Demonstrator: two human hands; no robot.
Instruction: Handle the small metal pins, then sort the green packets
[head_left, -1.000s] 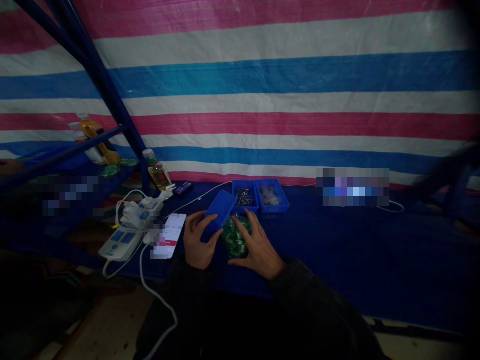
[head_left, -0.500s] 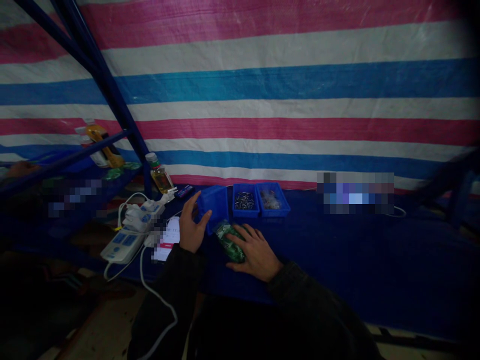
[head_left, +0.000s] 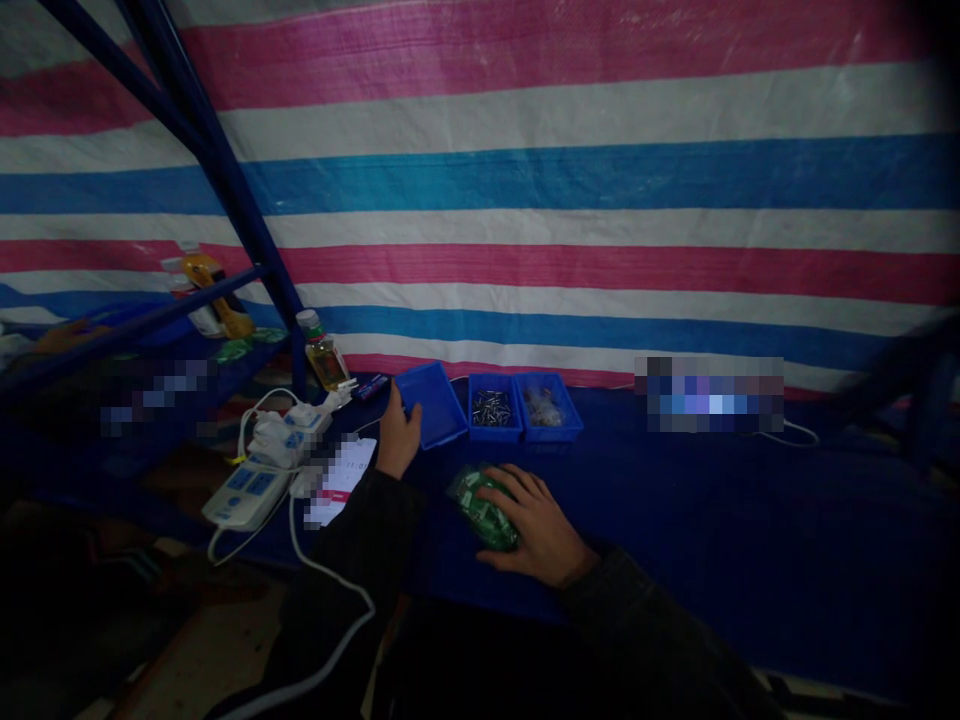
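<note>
My left hand (head_left: 399, 438) grips the left edge of a small blue plastic bin (head_left: 433, 405), thumb toward the inside. The bin is slightly turned and only bare blue shows inside it. My right hand (head_left: 544, 528) is curled over a clear plastic bag of green pieces (head_left: 484, 508), which rests on the blue table (head_left: 675, 540). Its fingers lie across the bag's right side, and the pieces inside are too small to name. Right of the held bin stand a blue bin of small dark metal parts (head_left: 492, 407) and a blue bin with clear bagged parts (head_left: 550, 405).
On the left lie a white power strip (head_left: 244, 490) with plugs and cables and a lit phone (head_left: 341, 482). A bottle (head_left: 322, 350) stands by the blue frame post (head_left: 255, 235). Another person's hand (head_left: 64, 337) is at the far left. Striped sheeting (head_left: 525, 180) hangs behind.
The blue bin has gone from tilted to lying flatter, with my left hand closing on its edge. My right hand and the green bag have moved right and nearer, away from the bin.
</note>
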